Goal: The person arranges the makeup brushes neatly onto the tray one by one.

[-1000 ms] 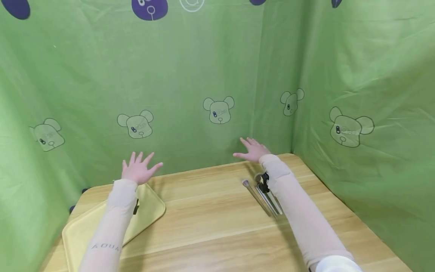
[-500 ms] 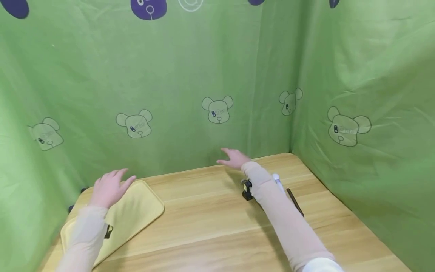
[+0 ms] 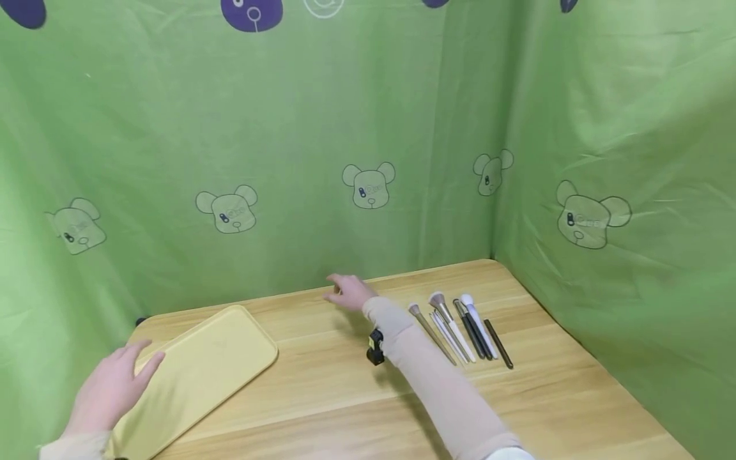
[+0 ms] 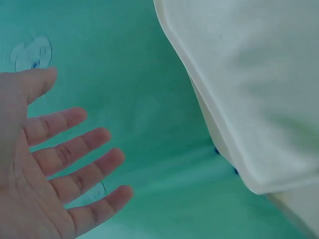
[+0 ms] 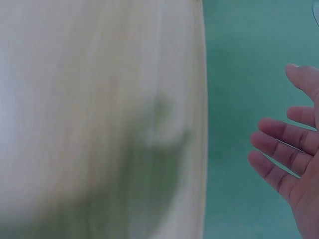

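Note:
My left hand (image 3: 109, 388) hovers by the left side of a pale yellow rectangular tray (image 3: 215, 358), its fingers relaxed and holding nothing. In the left wrist view its fingers (image 4: 79, 181) are spread apart, and the tray (image 4: 269, 74) shows at the upper right. My right hand (image 3: 349, 292) is over the back edge of the wooden table, empty, with loosely bent fingers (image 5: 284, 149) in the right wrist view. Right of that forearm lie several makeup brushes side by side, among them a brown-handled one (image 3: 432, 333), a white-handled one (image 3: 454, 326) and a blue-white one (image 3: 478, 324).
A dark slim stick (image 3: 498, 344) lies at the right end of the brush row. Green curtain (image 3: 299, 128) with bear prints hangs behind the table (image 3: 322, 383) and along both sides. The tray sits slantwise near the table's left edge.
Both hands have moved left and lower; the left has come back toward the near left. The right arm has moved off the brushes, so the whole row now shows. Tray and brushes stay put.

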`<state>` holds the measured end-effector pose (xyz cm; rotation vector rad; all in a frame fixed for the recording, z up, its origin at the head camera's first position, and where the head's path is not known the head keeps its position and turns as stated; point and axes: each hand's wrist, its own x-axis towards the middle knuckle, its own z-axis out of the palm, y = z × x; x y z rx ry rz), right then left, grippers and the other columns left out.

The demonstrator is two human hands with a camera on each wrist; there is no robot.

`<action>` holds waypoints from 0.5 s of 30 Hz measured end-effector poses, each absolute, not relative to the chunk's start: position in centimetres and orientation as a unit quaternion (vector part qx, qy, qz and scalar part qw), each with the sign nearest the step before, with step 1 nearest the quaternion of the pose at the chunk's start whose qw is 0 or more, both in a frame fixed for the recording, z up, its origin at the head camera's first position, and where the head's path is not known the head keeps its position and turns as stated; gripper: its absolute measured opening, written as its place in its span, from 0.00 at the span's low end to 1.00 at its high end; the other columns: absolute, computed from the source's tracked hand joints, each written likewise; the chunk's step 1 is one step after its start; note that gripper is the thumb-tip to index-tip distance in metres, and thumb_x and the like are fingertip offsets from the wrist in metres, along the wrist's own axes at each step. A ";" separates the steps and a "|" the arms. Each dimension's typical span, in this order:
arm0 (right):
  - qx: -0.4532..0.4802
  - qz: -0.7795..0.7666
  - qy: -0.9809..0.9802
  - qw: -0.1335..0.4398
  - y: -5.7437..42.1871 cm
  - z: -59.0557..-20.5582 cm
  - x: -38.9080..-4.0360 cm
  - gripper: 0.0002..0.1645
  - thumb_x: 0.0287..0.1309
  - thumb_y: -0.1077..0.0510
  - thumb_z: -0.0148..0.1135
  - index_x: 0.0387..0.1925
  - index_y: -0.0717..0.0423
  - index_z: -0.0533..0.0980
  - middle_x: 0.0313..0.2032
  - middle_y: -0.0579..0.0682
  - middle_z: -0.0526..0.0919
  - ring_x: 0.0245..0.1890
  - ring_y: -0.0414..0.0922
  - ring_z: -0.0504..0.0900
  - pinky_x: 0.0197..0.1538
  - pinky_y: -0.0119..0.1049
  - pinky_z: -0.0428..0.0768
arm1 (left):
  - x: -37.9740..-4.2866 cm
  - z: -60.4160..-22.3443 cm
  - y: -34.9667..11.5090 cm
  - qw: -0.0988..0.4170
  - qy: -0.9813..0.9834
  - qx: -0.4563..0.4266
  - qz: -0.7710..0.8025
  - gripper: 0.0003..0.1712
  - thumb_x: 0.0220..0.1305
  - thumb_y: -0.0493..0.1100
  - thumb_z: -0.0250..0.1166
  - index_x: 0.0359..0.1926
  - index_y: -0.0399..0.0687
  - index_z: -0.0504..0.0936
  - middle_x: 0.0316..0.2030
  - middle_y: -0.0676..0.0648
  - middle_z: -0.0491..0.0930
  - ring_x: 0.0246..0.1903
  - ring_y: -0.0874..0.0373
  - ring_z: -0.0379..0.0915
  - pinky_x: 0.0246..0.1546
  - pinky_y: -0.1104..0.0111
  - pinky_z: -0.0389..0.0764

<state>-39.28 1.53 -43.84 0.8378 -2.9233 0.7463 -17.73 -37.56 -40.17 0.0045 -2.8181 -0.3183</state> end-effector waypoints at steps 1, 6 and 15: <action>0.271 0.242 -0.932 0.005 1.0 -44.2 -39.1 0.35 0.54 0.40 0.55 0.59 0.52 0.64 0.39 0.49 0.81 0.34 0.39 0.78 0.40 0.31 0.78 | -17.2 -40.5 -37.9 0.156 -0.981 0.005 -0.117 0.33 0.63 0.60 0.48 0.55 0.35 0.67 0.51 0.28 0.69 0.46 0.31 0.65 0.41 0.44 0.68; 0.281 0.257 -0.924 -0.008 -2.0 -45.8 -37.6 0.34 0.54 0.39 0.54 0.58 0.51 0.65 0.33 0.43 0.79 0.29 0.35 0.75 0.34 0.25 0.75 | -15.3 -41.7 -39.7 0.151 -0.977 0.032 -0.146 0.32 0.64 0.55 0.49 0.55 0.30 0.65 0.49 0.24 0.68 0.46 0.31 0.64 0.42 0.45 0.66; 0.293 0.283 -0.913 -0.031 -6.5 -49.0 -34.8 0.30 0.52 0.40 0.57 0.53 0.50 0.70 0.29 0.39 0.76 0.28 0.32 0.72 0.34 0.23 0.73 | -13.8 -44.3 -42.2 0.057 -0.984 0.077 -0.149 0.34 0.65 0.55 0.47 0.54 0.25 0.63 0.45 0.22 0.70 0.37 0.32 0.71 0.32 0.48 0.74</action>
